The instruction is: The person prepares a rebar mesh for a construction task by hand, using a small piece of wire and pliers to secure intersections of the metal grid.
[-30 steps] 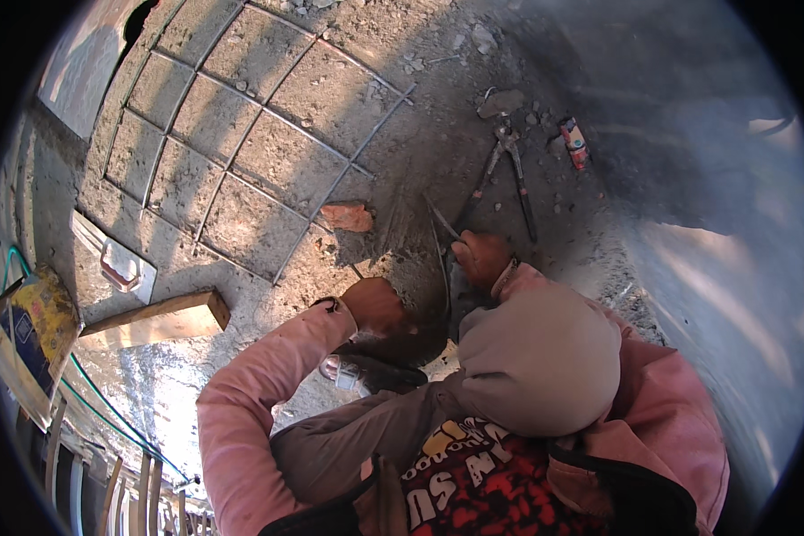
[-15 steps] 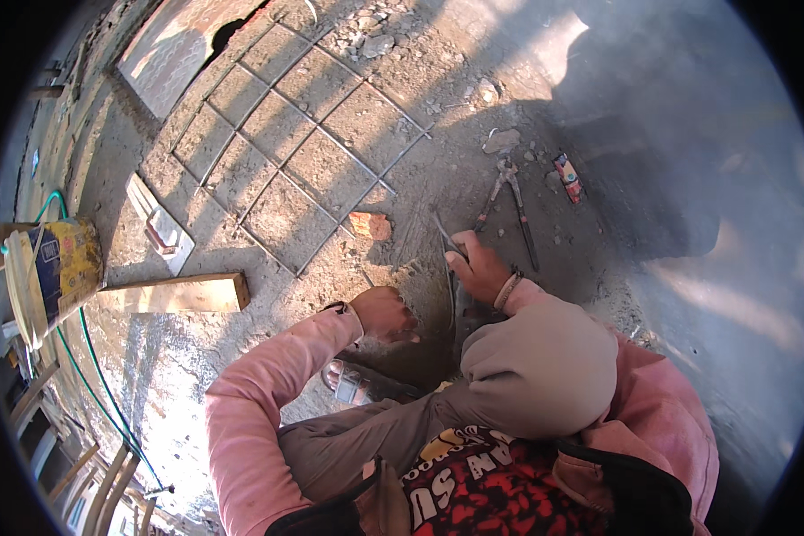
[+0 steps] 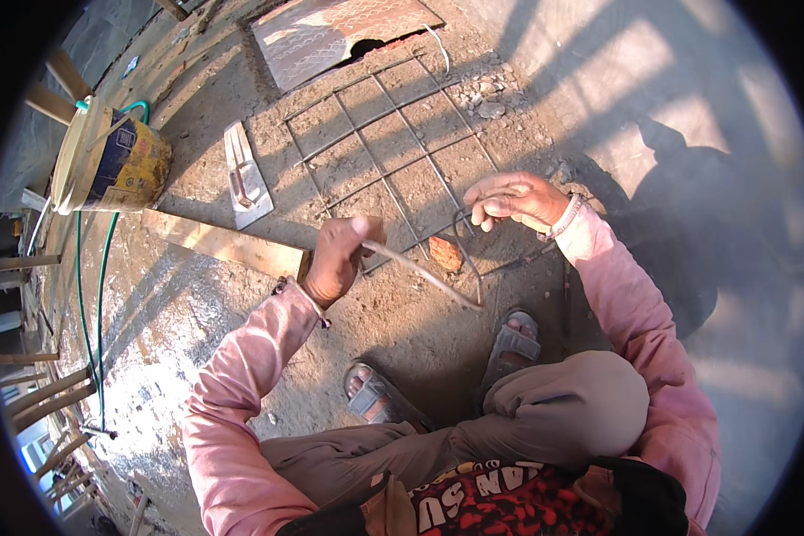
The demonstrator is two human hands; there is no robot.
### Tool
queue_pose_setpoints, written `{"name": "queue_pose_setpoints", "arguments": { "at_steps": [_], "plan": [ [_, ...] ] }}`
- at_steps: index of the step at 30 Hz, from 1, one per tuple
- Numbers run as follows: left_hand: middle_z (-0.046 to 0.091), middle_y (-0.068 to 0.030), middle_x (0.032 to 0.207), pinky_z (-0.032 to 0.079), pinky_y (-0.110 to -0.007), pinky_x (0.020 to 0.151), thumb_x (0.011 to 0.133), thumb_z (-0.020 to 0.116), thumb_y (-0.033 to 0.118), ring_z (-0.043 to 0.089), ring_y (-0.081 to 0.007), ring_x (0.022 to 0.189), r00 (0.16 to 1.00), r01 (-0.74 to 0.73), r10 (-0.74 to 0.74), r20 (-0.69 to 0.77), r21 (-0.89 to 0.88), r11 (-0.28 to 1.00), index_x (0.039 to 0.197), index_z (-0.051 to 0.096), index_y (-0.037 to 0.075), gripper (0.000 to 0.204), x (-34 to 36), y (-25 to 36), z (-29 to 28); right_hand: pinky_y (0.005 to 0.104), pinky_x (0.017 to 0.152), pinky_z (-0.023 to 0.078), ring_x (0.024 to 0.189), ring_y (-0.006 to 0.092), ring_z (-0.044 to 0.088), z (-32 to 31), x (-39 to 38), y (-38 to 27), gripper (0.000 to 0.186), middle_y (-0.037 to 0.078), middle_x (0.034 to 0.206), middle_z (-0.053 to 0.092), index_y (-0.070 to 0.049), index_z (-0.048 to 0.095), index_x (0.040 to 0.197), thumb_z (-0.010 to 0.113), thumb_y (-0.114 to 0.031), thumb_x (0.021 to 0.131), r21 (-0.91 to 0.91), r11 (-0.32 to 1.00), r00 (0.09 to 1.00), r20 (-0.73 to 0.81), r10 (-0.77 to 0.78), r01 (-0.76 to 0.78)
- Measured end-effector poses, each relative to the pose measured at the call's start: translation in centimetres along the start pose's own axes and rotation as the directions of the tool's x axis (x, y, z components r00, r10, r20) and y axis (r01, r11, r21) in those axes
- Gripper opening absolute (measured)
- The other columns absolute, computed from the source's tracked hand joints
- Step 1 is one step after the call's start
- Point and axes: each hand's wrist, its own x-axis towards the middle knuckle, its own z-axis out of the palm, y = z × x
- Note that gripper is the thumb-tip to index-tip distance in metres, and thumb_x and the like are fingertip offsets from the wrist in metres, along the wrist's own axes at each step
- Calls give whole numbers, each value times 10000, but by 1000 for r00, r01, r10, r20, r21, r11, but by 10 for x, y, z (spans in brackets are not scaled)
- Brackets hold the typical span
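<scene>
My left hand (image 3: 335, 259) is closed round one end of a thin bent steel rod (image 3: 424, 275), raised above the ground. From that fist the rod slants down to the right, then turns back up toward my right hand (image 3: 520, 202). The fingers of my right hand are curled together at the rod's dark, hooked end; the exact grip is partly hidden. Just beyond my hands, a grid of crossed steel bars (image 3: 387, 170) lies flat on the ground. Between the hands, near the grid's close edge, is an orange piece of brick (image 3: 445, 254).
A metal trowel (image 3: 248, 183) lies left of the grid. A wooden plank (image 3: 228, 243) runs beside a yellow and blue bucket (image 3: 134, 165), with a green hose (image 3: 101, 313) below. Loose stones (image 3: 487, 98) lie beyond the grid. My sandalled feet (image 3: 371, 393) are planted nearer me.
Both hands have risen and moved farther forward, and the right has shifted slightly right, with the bent rod lifted between them. The view has swung, so the pliers are mostly hidden.
</scene>
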Motion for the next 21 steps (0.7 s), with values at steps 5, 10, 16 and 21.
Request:
{"name": "queue_pose_setpoints", "arguments": {
  "at_steps": [5,10,16,21],
  "plan": [
    [496,-26,770,436,-323,688,944,390,509,488,-163,680,974,109,-201,-107,-553,826,1056,504,73,464,14,5,-10,256,560,423,542,107,533,5,42,-27,333,25,593,569,-15,646,839,558,-324,927,-505,863,990,-126,-56,-15],
    [559,-52,875,461,-313,745,928,484,458,557,-173,788,996,-81,74,46,151,985,1213,507,73,480,29,31,-23,282,475,394,448,99,468,-5,72,-30,393,2,499,493,-47,651,780,561,-409,903,-631,732,965,-206,161,-257],
    [573,-143,852,453,-405,789,929,520,314,583,-322,871,894,-414,118,431,699,583,1063,606,62,299,33,17,-2,289,445,369,445,97,438,-26,104,-26,390,-9,502,452,-46,647,766,568,-408,888,-635,743,977,-110,185,-212],
    [591,-143,820,455,-408,757,928,516,277,583,-349,825,954,-288,97,285,769,570,1008,632,48,270,55,15,-3,257,494,398,520,80,489,-47,98,-30,341,5,606,547,-10,656,943,568,-336,892,-555,819,946,-320,-51,-144]
  ]
}}
